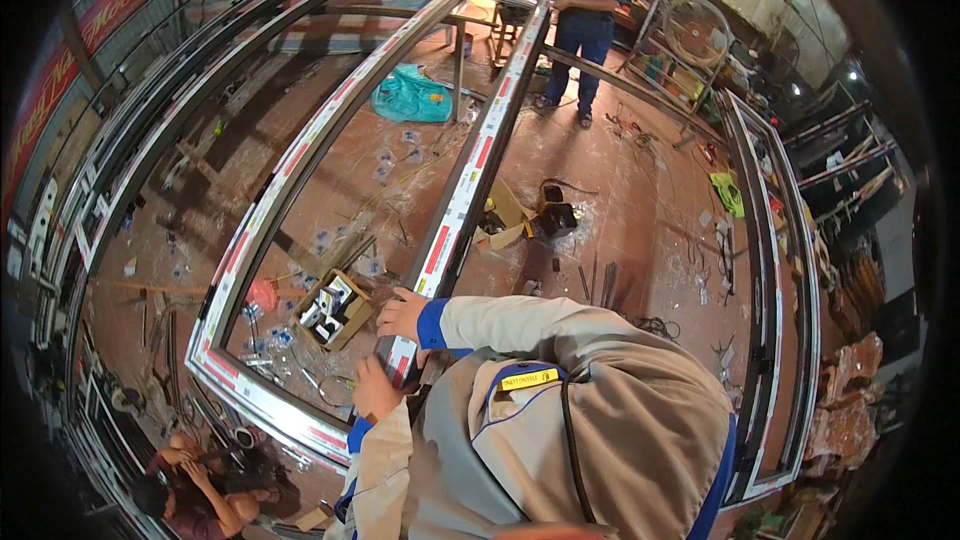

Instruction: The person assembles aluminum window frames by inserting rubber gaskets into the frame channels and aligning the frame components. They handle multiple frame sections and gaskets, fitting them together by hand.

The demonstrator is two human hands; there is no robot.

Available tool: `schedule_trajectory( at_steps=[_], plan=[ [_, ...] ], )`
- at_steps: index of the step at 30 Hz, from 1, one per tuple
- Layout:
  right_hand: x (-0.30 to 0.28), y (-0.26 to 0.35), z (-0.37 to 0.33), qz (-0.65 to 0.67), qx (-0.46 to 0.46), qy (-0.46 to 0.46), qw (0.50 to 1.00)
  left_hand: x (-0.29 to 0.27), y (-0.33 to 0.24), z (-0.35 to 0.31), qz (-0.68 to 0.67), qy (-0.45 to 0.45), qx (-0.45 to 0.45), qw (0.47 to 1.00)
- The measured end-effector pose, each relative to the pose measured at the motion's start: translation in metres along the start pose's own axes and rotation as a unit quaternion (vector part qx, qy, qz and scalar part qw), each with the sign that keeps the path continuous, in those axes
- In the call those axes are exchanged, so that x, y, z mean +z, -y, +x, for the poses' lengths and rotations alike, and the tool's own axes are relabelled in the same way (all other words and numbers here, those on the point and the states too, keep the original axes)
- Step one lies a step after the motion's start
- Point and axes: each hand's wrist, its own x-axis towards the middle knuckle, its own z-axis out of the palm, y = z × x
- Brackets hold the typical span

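Note:
A long rectangular metal frame (463,195), dark-edged and covered with white film bearing red labels, stretches away before me. Both my hands are on the near end of its right-hand bar. My left hand (377,390) is closed on the bar near the corner, its fingers bent over the edge. Slightly farther along, my right hand (402,317) lies across the same bar with its fingers curled over the side. The undersides of both grips are hidden. Inside the frame's outline, an open cardboard box (333,309) of white and black parts sits on the floor.
At the far end a person (590,20) in dark blue stands with a hand at the frame. Another person (195,485) crouches at lower left. More frames lean at left (215,70) and right (768,310). A turquoise bag (412,95) and scattered scraps lie around.

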Motion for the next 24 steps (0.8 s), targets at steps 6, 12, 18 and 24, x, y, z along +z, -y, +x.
schedule_trajectory(
  at_steps=[6, 12, 18, 24],
  plan=[
    [-0.006, -0.021, -0.044, 0.035, 0.095, -0.009, 0.995, -0.017, -0.007, -0.017, 0.056, 0.000, -0.055, 0.997],
    [-0.001, -0.067, -0.079, 0.052, 0.084, -0.103, 0.990, 0.018, 0.044, -0.003, 0.044, 0.022, -0.070, 0.996],
    [0.003, -0.061, -0.129, 0.267, 0.160, -0.339, 0.888, -0.026, 0.036, -0.007, 0.017, 0.128, -0.112, 0.985],
    [0.010, -0.091, -0.158, 0.439, 0.368, -0.421, 0.703, -0.082, 0.055, 0.050, -0.063, 0.117, -0.151, 0.980]
  ],
)
